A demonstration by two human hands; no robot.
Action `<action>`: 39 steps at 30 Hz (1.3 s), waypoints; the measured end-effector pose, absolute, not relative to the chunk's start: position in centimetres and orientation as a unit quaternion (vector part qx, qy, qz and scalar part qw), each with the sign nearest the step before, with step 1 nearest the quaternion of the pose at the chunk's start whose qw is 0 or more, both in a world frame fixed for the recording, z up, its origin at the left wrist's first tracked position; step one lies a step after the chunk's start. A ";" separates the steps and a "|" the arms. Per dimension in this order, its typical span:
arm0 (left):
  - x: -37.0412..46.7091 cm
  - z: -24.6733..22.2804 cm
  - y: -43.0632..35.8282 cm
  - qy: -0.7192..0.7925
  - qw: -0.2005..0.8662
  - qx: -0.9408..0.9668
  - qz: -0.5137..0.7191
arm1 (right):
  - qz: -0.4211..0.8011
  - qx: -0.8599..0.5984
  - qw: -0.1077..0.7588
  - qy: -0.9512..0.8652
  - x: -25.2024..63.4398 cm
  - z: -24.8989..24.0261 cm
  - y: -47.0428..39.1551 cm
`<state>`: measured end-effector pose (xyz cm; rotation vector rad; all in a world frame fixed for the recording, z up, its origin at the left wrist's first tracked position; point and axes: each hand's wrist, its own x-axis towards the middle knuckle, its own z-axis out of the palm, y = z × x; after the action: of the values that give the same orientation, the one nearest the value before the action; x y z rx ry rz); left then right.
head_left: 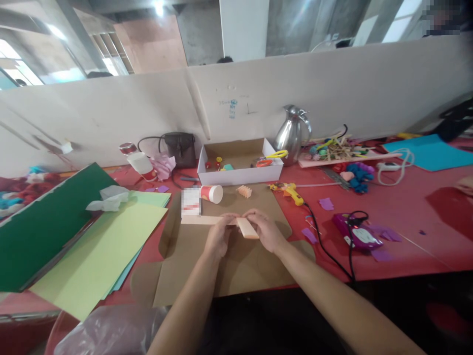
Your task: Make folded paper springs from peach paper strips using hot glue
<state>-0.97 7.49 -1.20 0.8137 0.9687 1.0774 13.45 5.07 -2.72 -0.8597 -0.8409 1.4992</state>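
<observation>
A long pale orange paper strip (199,220) runs over the brown cardboard (185,266), its right part folded into a small flat stack (247,229). My left hand (220,234) is closed on the strip, just left of the folded part. My right hand (264,229) has its fingers closed at the upper right edge of the folded part. Behind my hands, a small pleated orange paper piece (244,192) stands near a red and white paper cup (212,194) lying on its side.
A white box (240,176) with scissors stands behind the cardboard. Rightward are a yellow glue gun (293,193) with a black cord and a purple power box (356,234). Yellow paper sheets (107,251) lie left. A steel jug (290,133) stands at the back.
</observation>
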 end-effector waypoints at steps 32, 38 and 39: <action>-2.0 -2.2 8.0 0.379 0.708 0.448 0.393 | 0.581 -0.451 0.503 -0.455 14.8 -2.9 5.4; -2.7 -1.5 8.7 0.412 0.666 0.536 0.315 | 0.549 -0.454 0.540 -0.448 14.6 -2.7 5.4; -2.9 -1.4 8.9 0.417 0.664 0.544 0.300 | 0.554 -0.449 0.535 -0.453 14.7 -2.6 5.4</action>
<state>-2.92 8.94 -1.38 1.2280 0.9414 0.6778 14.67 5.37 -2.59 -1.0698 -1.0786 1.3204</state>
